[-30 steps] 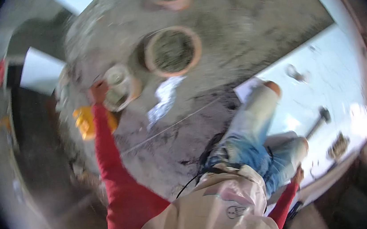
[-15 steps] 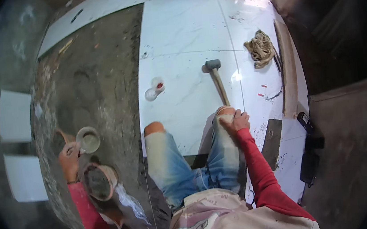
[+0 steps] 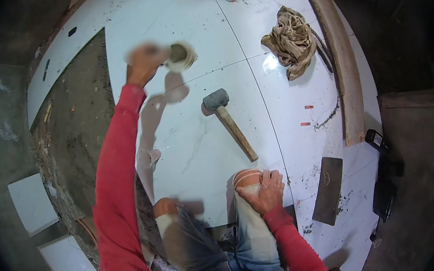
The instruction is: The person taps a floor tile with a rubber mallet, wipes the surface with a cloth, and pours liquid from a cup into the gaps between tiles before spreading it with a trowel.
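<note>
My left hand point(image 3: 146, 62), smeared by motion, reaches far forward over the white tiles. Its fingers grip a pale round cup point(image 3: 181, 56) by the side; the cup's mouth faces me and its inside looks greyish. The cup is above the floor, casting a shadow nearer to me. My right hand point(image 3: 265, 191) rests on my right knee with its fingers spread, holding nothing. Between the knee and the cup lies a rubber mallet point(image 3: 235, 131) with a dark head and wooden handle. A small translucent whitish object point(image 3: 149, 158) stands near the tile edge beneath my left arm.
A crumpled brown cloth point(image 3: 292, 43) lies on the tiles at the right, beside a long wooden board point(image 3: 341, 69). Nearer is a dark flat plate point(image 3: 328, 191). Bare grey mortar bed point(image 3: 74, 113) borders the tiles at left, with loose white tiles point(image 3: 32, 203) beyond.
My left hand has carried the cup from beside the bucket at the left, forward and right over the tiles. My right hand stays on the knee. The view has shifted.
</note>
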{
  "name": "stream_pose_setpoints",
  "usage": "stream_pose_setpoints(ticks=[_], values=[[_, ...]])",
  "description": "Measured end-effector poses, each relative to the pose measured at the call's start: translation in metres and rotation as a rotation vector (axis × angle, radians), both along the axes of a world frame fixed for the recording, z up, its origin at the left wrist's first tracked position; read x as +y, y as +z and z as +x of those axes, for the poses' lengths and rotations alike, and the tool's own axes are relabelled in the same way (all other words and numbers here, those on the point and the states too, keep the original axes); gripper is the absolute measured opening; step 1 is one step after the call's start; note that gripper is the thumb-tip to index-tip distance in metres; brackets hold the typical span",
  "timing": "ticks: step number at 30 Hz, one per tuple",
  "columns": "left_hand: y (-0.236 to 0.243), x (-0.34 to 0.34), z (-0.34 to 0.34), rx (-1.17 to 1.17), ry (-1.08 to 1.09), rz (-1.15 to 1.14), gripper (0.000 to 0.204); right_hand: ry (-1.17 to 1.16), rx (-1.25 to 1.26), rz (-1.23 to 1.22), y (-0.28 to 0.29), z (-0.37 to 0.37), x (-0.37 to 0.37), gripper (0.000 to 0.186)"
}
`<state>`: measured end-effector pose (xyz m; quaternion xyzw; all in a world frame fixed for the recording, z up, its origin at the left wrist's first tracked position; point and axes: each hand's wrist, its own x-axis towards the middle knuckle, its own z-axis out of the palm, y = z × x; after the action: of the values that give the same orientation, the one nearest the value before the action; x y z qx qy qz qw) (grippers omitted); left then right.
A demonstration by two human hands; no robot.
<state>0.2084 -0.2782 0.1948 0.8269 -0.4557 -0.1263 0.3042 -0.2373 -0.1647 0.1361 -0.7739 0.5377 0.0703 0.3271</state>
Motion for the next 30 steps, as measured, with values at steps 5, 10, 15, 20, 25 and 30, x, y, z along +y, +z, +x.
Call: stream_pose_setpoints(ticks=[5, 10, 15, 20, 25, 30], values=[[-0.077, -0.105, 0.002, -0.198, -0.08, -0.04, 0.018, 0.024, 0.008, 0.023, -0.006, -0.005, -0.008, 0.075], [-0.116, -0.144, -0.012, -0.336, -0.109, -0.131, 0.019, 0.041, 0.027, 0.093, -0.01, -0.006, -0.016, 0.075], [-0.13, -0.156, -0.024, -0.389, -0.155, -0.125, 0.018, 0.024, -0.021, 0.096, -0.012, -0.008, -0.02, 0.074], [-0.138, -0.161, -0.033, -0.43, -0.196, -0.148, 0.02, 0.016, -0.04, 0.096, -0.015, -0.01, -0.02, 0.073], [-0.144, -0.163, -0.039, -0.37, -0.197, -0.192, 0.022, 0.028, -0.061, 0.082, -0.015, -0.01, -0.021, 0.072], [-0.139, -0.165, -0.042, -0.449, -0.188, -0.137, 0.021, 0.016, -0.068, 0.093, -0.016, -0.012, -0.022, 0.071]])
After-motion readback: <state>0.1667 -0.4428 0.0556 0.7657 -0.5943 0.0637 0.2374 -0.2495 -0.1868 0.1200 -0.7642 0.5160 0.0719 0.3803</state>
